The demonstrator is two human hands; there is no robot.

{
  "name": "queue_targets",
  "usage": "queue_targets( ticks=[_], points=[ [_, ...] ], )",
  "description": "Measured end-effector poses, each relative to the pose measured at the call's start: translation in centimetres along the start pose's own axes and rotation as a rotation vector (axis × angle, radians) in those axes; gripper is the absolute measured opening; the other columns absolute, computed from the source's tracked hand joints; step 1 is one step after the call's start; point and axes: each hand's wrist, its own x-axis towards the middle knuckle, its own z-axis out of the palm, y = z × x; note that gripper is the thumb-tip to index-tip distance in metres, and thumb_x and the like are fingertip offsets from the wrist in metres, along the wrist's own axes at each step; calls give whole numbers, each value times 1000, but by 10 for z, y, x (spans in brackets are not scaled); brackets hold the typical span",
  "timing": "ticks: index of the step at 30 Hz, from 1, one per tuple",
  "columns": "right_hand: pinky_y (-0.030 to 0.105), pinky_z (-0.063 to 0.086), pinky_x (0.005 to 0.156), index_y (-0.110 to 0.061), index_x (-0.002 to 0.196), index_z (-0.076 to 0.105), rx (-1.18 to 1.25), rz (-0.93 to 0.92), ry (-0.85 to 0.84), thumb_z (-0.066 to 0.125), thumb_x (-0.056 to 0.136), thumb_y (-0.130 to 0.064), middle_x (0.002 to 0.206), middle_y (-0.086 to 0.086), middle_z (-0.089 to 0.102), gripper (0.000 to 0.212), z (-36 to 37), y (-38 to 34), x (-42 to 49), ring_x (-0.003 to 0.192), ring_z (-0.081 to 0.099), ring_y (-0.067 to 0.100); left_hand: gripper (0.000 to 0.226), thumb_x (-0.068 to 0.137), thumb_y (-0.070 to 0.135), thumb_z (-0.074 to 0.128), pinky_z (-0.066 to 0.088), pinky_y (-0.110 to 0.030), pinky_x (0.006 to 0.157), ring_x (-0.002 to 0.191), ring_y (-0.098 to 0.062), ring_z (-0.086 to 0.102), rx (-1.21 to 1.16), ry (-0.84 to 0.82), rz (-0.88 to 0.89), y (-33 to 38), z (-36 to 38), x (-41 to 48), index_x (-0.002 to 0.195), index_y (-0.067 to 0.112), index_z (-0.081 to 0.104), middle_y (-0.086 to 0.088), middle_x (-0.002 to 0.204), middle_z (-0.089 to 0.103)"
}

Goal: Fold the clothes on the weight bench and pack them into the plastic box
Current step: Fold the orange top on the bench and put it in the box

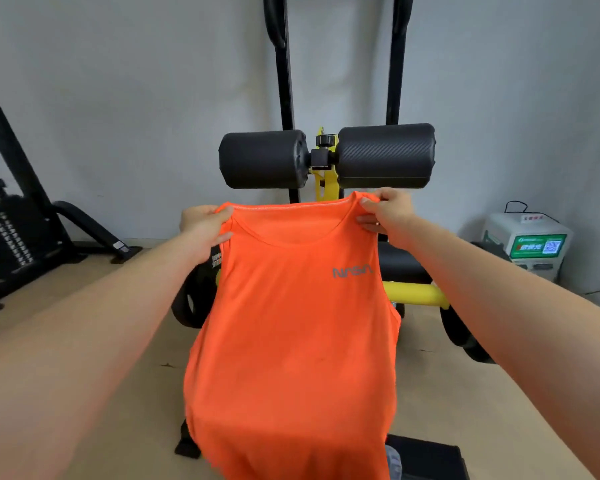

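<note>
An orange sleeveless top (pixel 291 341) with a grey NASA logo hangs spread out in front of me, held up by its two shoulder straps. My left hand (pixel 207 226) pinches the left strap and my right hand (pixel 383 213) pinches the right strap. Behind the top stands the weight bench (pixel 402 263), its black pad mostly hidden by the cloth, with two black foam rollers (pixel 326 155) and a yellow frame bar (pixel 414 294). The plastic box is not in view.
A black weight machine (pixel 14 237) stands at the left on the wooden floor (pixel 118 393). A white and green device (pixel 527 244) sits by the grey wall at the right. A dark flat object (pixel 430 459) lies at the bottom right.
</note>
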Motion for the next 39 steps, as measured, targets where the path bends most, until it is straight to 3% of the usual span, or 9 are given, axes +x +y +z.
queue_targets(
  ticks=[4, 8, 13, 20, 22, 24, 29, 33, 39],
  points=[
    [39, 60, 80, -15, 84, 60, 78, -82, 2, 64, 94, -14, 92, 13, 68, 11, 11, 4, 38, 86, 70, 21, 20, 90, 23, 74, 60, -28, 77, 96, -16, 67, -17, 33, 95, -4, 27, 40, 104, 9, 69, -8, 106, 67],
    [37, 54, 78, -16, 82, 58, 149, -101, -68, 64, 94, -12, 93, 13, 64, 14, 14, 16, 47, 85, 64, 21, 9, 94, 22, 70, 56, -26, 84, 88, -11, 65, -21, 20, 186, -15, 39, 44, 86, 19, 67, 1, 89, 67],
    [43, 58, 84, -17, 80, 58, 87, -23, -179, 68, 92, -13, 94, 13, 66, 16, -2, 42, 19, 94, 67, 26, 11, 93, 18, 70, 54, -24, 81, 84, -8, 65, -4, -56, 149, -43, 21, 18, 83, 21, 68, 3, 87, 67],
    [37, 61, 77, -10, 78, 64, -266, -144, -259, 74, 83, -1, 78, 11, 67, 14, -28, 44, -56, 76, 66, 20, 8, 89, 8, 71, 56, -28, 89, 93, -15, 69, 50, -146, 129, -48, -23, -55, 97, 9, 73, -7, 96, 72],
    [41, 58, 74, -9, 78, 68, -390, -214, -261, 77, 79, -3, 79, 12, 70, 11, -33, 48, -72, 72, 64, 19, 8, 87, 5, 71, 58, -26, 82, 92, -18, 70, 98, -188, 134, -49, -36, -76, 94, 9, 74, -10, 95, 73],
    [40, 58, 77, -12, 78, 71, -532, -288, -279, 75, 77, -2, 81, 5, 73, 11, -38, 52, -88, 76, 67, 16, 8, 85, 5, 73, 58, -25, 75, 87, -16, 70, 211, -247, 183, -55, -48, -95, 86, 12, 76, -6, 90, 74],
    [28, 50, 89, -21, 89, 77, -741, -277, -443, 60, 74, 9, 99, -8, 72, 38, -53, 55, -129, 95, 63, 10, 14, 72, 20, 77, 52, -33, 89, 94, -7, 67, 640, -320, 241, -70, -70, -133, 78, 32, 76, 14, 90, 74],
    [23, 51, 86, -17, 96, 76, -638, -280, -359, 62, 76, 8, 102, -7, 71, 35, -69, 55, -165, 95, 64, 11, 21, 71, 22, 72, 50, -35, 92, 103, -6, 63, 661, -213, 330, -72, -73, -176, 85, 38, 73, 21, 100, 71],
    [24, 55, 80, -6, 96, 73, -393, -183, -282, 75, 81, -2, 97, 5, 72, 16, -91, 71, -232, 85, 66, 16, 19, 76, 29, 73, 38, -26, 93, 105, -12, 55, 792, -469, 680, -75, -57, -269, 94, 34, 70, 16, 103, 68]
  ],
)
